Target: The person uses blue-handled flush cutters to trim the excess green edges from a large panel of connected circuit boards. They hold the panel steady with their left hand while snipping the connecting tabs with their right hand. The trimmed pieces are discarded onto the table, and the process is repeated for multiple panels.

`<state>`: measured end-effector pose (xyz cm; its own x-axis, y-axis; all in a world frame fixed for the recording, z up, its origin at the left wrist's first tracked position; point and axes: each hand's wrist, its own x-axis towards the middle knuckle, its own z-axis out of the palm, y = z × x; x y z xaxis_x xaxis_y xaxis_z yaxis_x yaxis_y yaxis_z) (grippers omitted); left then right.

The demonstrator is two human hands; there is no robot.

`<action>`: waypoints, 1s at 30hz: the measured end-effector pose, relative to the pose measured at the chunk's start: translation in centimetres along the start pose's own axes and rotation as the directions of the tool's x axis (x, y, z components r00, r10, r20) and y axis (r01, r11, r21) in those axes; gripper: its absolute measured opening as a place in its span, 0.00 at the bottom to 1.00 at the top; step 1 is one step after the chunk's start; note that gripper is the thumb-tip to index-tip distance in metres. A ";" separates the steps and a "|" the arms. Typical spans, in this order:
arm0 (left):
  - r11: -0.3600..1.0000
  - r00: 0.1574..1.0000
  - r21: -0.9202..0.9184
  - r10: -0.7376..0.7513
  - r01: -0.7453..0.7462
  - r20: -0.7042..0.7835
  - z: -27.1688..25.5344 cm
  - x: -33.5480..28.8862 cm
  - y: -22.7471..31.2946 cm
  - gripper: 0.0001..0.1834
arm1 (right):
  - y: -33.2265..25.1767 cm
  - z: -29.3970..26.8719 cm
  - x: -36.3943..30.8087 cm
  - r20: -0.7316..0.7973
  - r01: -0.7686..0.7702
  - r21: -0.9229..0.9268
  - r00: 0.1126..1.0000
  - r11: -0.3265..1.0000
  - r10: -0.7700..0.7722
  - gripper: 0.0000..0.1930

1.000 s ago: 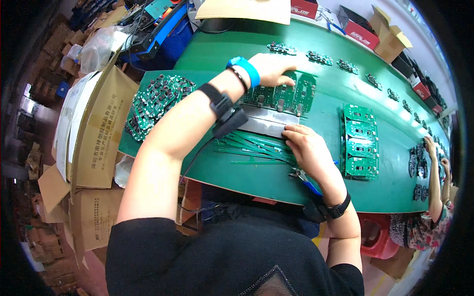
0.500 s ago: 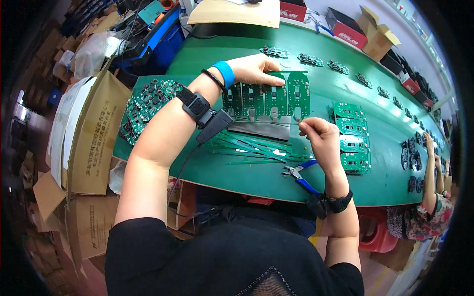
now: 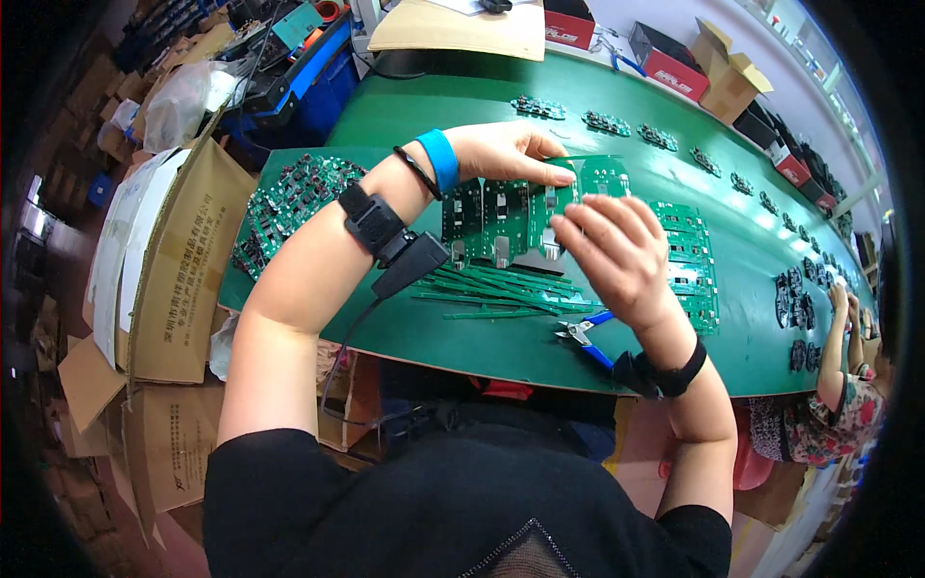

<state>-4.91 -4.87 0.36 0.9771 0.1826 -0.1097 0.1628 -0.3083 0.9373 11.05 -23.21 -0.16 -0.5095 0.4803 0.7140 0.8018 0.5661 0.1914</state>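
My left hand (image 3: 515,156) grips the upper edge of a green circuit board panel (image 3: 503,220), thumb in front and fingers behind. Several boards stand side by side in this panel, raised above the bench. At its right end, my right hand (image 3: 621,255) has its fingers curled over the last board, hiding most of it; the thumb's hold is partly hidden. Beneath the panel lies a heap of thin green strips (image 3: 496,289). Blue-handled nippers (image 3: 594,347) rest on the bench, jaws apart, left of my right wrist.
Loose circuit boards (image 3: 301,207) are piled left of my left arm. More panels (image 3: 690,252) are stacked right of my right hand. Board clusters (image 3: 607,123) line the green bench (image 3: 462,101). A cardboard box (image 3: 178,260) stands left; a co-worker's hands (image 3: 848,306) are far right.
My right hand has moved up from the panel's lower right corner onto its last board. The panel is tilted differently. The thin strip along its lower edge no longer shows there.
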 end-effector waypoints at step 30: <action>0.961 0.951 0.269 0.025 0.063 -0.310 -0.1 -6.2 -2.7 0.12 | 1.8 6.3 0.9 0.390 -0.686 0.373 0.727 0.625 0.565 0.12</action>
<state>-11.41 -5.07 -1.50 0.8902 0.4550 0.0212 0.2547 -0.5359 0.8049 10.07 -17.56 -3.36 -0.0391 0.9303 0.3648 0.7338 0.2745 -0.6214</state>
